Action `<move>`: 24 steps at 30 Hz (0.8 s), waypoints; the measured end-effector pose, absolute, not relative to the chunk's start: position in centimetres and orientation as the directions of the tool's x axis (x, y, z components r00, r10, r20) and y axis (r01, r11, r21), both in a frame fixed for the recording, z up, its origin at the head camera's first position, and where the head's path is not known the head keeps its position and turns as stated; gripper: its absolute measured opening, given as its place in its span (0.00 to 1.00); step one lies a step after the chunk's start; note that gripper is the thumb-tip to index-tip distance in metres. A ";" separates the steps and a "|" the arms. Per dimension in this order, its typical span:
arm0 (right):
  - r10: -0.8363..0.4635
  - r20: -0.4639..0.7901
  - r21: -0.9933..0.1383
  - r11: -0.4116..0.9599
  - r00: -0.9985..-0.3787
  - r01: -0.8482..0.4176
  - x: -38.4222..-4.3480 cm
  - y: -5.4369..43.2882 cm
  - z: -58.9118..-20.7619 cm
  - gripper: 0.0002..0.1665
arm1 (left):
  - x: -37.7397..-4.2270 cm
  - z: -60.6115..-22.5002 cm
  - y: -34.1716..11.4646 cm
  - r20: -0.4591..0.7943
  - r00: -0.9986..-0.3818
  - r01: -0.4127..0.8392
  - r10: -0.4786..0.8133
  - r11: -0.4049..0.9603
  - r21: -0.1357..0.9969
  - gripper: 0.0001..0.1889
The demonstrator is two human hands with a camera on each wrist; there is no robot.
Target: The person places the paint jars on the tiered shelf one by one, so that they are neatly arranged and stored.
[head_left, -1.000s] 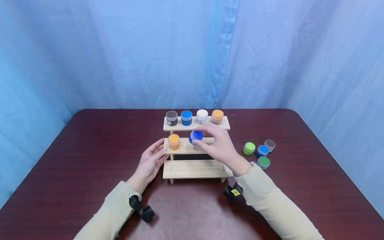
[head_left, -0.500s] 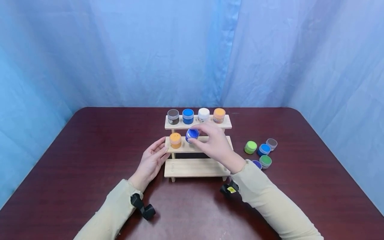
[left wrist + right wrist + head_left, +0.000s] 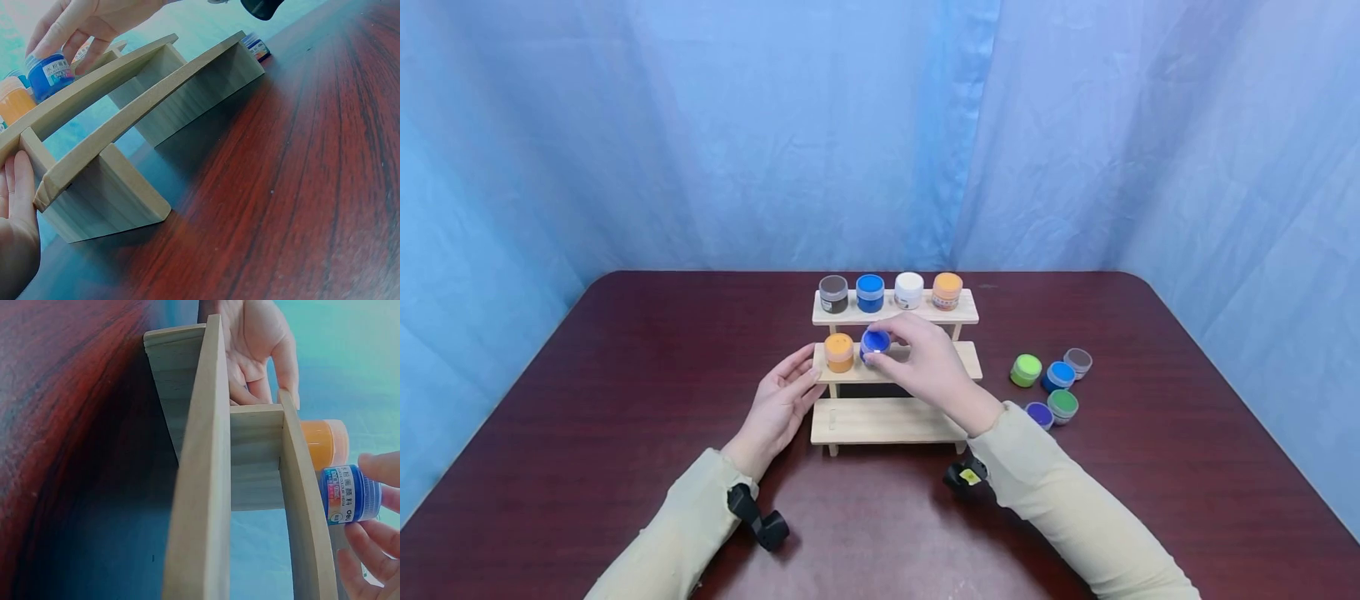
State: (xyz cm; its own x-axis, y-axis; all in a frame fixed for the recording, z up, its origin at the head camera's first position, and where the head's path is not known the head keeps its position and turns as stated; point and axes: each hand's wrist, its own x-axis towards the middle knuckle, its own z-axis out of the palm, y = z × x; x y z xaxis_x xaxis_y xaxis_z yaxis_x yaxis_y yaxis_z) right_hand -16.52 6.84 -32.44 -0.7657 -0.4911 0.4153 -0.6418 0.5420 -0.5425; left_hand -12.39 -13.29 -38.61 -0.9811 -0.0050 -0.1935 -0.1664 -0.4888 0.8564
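My right hand (image 3: 928,362) pinches a dark blue paint jar (image 3: 875,340) between thumb and fingers, lid up. In the right wrist view the labelled blue jar (image 3: 344,495) sits at the middle shelf's edge, beside an orange paint jar (image 3: 322,442). The three-step wooden rack (image 3: 887,421) stands in front of me. With thumb and fingers my left hand (image 3: 778,408) holds the left end of its middle shelf, near the orange jar (image 3: 838,354). The left wrist view shows the right hand's fingers (image 3: 59,37) on the blue jar (image 3: 50,78).
On the top shelf stand a dark grey jar (image 3: 833,294), a blue jar (image 3: 870,293), a white jar (image 3: 909,291) and a light orange jar (image 3: 947,292). Right of the rack, light green (image 3: 1026,371), blue (image 3: 1058,377), grey-brown (image 3: 1078,363), green (image 3: 1063,407) and purple (image 3: 1040,416) jars cluster on the table.
The right hand has brought the dark blue jar leftward and slightly down, nearer to the orange jar on the middle shelf. The left hand stays on the rack's end.
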 end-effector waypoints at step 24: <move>-0.495 0.341 -0.549 0.585 -0.800 -0.596 -16.6 6.5 -33.1 0.16 | -12.5 -38.7 -13.5 -0.191 -0.982 -0.160 -0.009 -0.502 0.850 0.28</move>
State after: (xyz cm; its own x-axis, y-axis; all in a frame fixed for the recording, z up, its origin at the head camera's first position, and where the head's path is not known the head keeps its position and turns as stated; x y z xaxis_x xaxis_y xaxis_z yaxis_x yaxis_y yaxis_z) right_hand -16.65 6.47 -33.10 -0.7996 -0.4947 0.3405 -0.5962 0.5854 -0.5495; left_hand -12.52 -13.50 -38.73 -0.9816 -0.0095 -0.1906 -0.1602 -0.5020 0.8499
